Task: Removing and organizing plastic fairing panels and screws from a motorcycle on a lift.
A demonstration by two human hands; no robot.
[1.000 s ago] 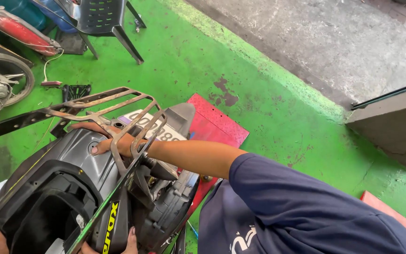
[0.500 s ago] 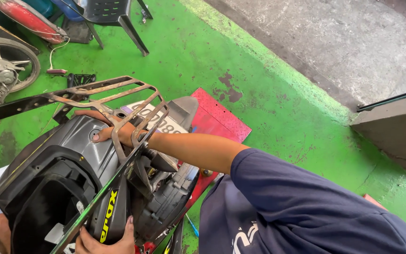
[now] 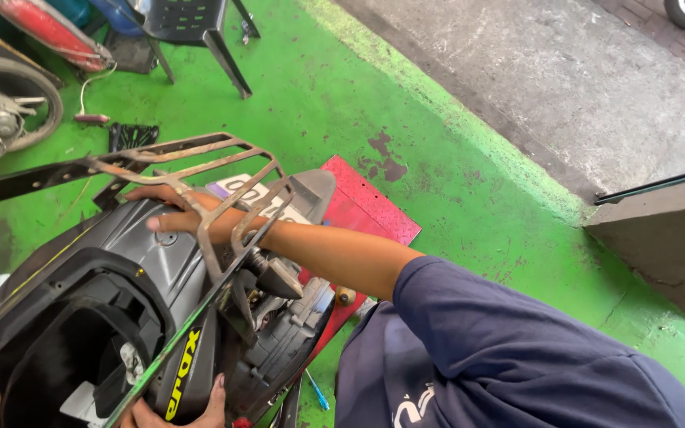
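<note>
Right hand point(image 3: 188, 212) lies flat, fingers extended, on the grey tail cowl point(image 3: 132, 257) beneath the rusted rear rack point(image 3: 200, 162); left hand point(image 3: 180, 408) grips the cowl's lower edge; advise lifting both sides evenly to avoid snagging

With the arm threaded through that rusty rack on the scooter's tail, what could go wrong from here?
1. The right hand reaches through the rusty metal rack; if the rack shifts, its bars may scrape or pin the forearm.
2. The left hand seems to steady the grey tail bodywork from below; a slip there might let it drop.
3. A blue-handled screwdriver lies on the green floor near the person, easy to step on.
</note>
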